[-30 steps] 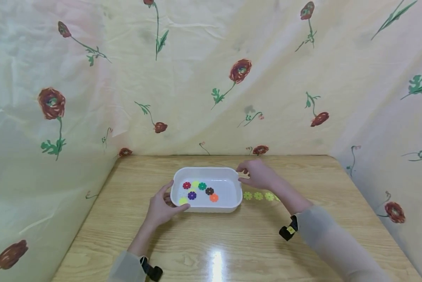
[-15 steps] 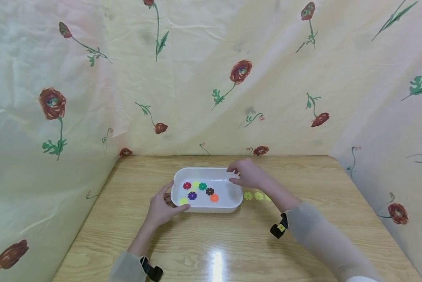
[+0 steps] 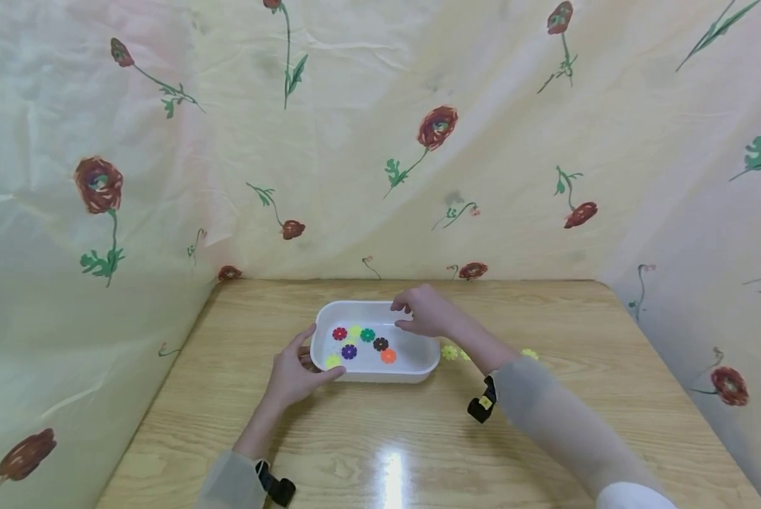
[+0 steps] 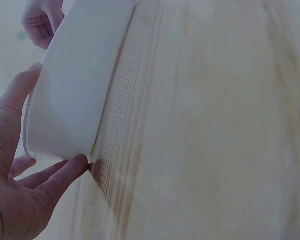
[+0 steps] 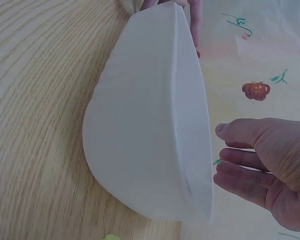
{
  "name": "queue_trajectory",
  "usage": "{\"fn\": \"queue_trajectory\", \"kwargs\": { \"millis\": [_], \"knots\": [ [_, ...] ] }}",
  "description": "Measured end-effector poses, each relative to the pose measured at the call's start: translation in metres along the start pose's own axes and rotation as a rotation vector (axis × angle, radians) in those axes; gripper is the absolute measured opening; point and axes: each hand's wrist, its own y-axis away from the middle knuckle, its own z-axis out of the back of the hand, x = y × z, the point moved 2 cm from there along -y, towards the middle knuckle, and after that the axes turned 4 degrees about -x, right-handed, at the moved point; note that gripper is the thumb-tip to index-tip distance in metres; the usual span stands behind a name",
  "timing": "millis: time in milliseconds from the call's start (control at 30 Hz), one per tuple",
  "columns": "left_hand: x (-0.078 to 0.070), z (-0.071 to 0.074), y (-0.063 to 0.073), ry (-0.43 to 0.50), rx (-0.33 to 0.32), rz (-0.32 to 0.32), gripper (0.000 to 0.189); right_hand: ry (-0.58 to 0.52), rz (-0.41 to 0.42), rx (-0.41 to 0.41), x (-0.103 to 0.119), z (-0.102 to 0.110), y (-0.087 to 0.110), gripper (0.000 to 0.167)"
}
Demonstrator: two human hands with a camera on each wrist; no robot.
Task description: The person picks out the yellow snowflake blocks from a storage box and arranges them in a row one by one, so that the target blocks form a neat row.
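Note:
A white plastic tray (image 3: 415,357) rests on the table, holding several flower-shaped plastic discs: red (image 3: 339,334), green (image 3: 367,335), purple (image 3: 349,351), dark brown (image 3: 381,344), orange (image 3: 388,355) and yellow (image 3: 333,361). My left hand (image 3: 294,371) grips the tray's left end, thumb along the front rim; the left wrist view has its fingertips at the tray's lower edge (image 4: 80,100). Over the tray's right half hovers my right hand (image 3: 427,311), fingers loosely bent. In the right wrist view, this hand (image 5: 275,165) has nothing between thumb and fingers, beside the rim.
Yellow flower discs (image 3: 449,353) lie in a row on the wooden table (image 3: 355,438) right of the tray, partly hidden by the right forearm. One more yellow disc (image 3: 529,353) shows beyond the arm. A flower-printed cloth (image 3: 342,141) hangs behind the table and along its sides.
My right hand has moved left, from the tray's right rim to above its inside. The left hand and the discs in the tray stay where they were.

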Motion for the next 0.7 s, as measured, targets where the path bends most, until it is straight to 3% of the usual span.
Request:
{"fn": "queue_trajectory", "kwargs": {
  "millis": [700],
  "knots": [
    [0.004,-0.001,0.0,-0.008,-0.008,0.016,0.1,-0.036,-0.011,0.065,0.027,-0.035,-0.032,0.03]
  ]
}}
